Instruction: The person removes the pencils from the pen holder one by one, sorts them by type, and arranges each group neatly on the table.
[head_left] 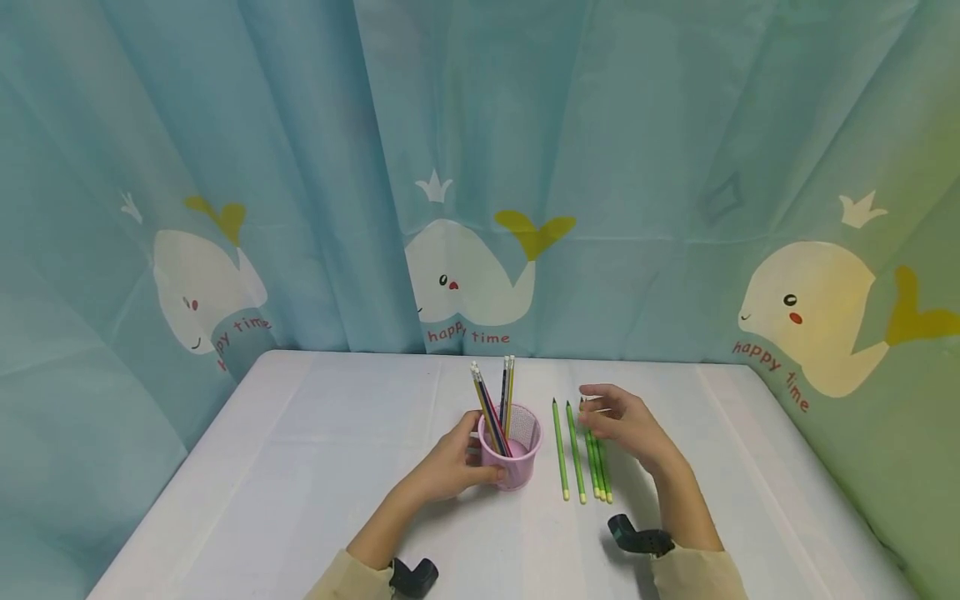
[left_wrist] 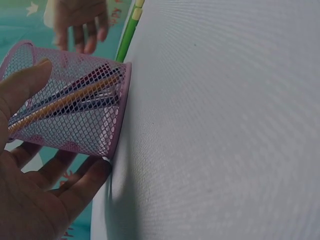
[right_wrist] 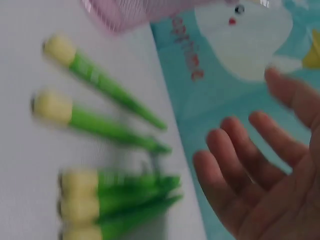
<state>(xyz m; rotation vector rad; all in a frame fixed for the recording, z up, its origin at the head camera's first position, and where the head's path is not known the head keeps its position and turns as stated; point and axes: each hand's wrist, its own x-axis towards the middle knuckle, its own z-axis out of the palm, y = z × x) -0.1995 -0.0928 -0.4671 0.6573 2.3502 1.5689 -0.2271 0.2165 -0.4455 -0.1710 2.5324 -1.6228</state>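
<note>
My left hand [head_left: 448, 465] grips a pink mesh pencil cup [head_left: 519, 474] that stands upright on the white table. Thumb on the near side, fingers round the far side and base, it holds the cup as the left wrist view shows. Several pencils [head_left: 510, 387], striped in dark, gold and red, lean inside with their white ends up. To the cup's right lie several green pencils [head_left: 560, 454] with pale yellow ends towards me. My right hand [head_left: 628, 427] hovers over their tips, fingers loosely bent and nothing held; the right wrist view shows its palm bare.
The white table [head_left: 300, 467] reaches back to a blue-green curtain [head_left: 637, 167] printed with whales. Three green pencils lie bunched together at the right, while two others lie apart nearer the cup. A dark wrist camera [head_left: 637, 537] sits at each beige sleeve.
</note>
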